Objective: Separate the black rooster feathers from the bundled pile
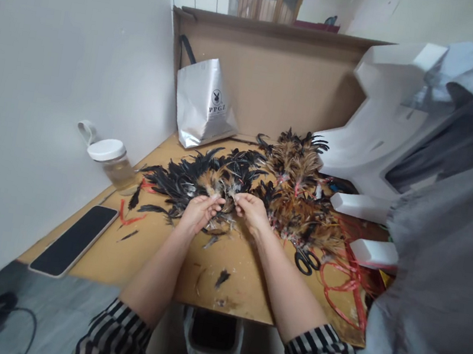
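Note:
My left hand [204,210] and my right hand [251,210] are close together over the middle of the table. Each pinches the pale, fluffy base of brown feathers [212,181] between thumb and fingers. Behind and to the left of my hands spreads a pile of black feathers [178,177]. To the right lie bundles of brown and black feathers [297,162], some bound with pink-red ties. A pair of black-handled scissors [306,261] rests right of my right forearm, partly under the feathers.
At left are a phone [74,240], a white-lidded jar [112,160] and red string scraps [128,217]. A silver bag [203,103] leans against the cardboard backing [287,83]. Red string [346,290] lies at right, near white foam pieces [392,100] and grey cloth [449,252].

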